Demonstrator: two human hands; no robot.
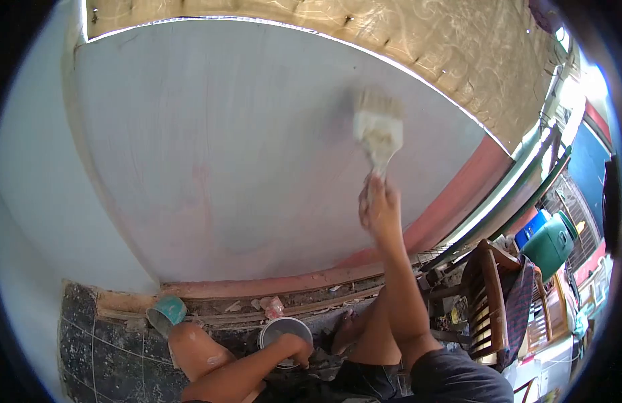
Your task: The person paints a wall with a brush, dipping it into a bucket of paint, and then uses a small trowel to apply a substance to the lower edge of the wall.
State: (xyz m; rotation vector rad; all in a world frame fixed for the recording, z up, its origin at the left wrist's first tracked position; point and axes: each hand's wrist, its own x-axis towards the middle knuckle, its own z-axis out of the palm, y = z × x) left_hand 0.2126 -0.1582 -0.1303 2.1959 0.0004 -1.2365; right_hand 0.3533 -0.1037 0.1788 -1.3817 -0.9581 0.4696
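- Right hand (380, 205): raised before the wall, fingers clamped round the handle of the brush.
- Brush (379, 131): wide, pale, slightly blurred; bristles upward, against or just off the wall, right of its middle; contact cannot be told.
- Wall (257, 134): greyish white, with faint pink patches; a pink band (452, 198) along the right and lower edges.
- Left hand (296, 349): low, at the right side of the bucket; whether its fingers grip the rim cannot be told.
- Bucket (265, 336): pale, round, standing on the floor between the legs.
- Pot (170, 310): teal, tilted, near the wall's foot, beyond the left knee.
- Floor (112, 352): black tiles, spotted white.
- Sheet (432, 40): tan, above the wall.
- Chair (492, 302): wooden, at right, cloth (519, 312) draped over it.
- Drum (549, 245): green, behind the chair.
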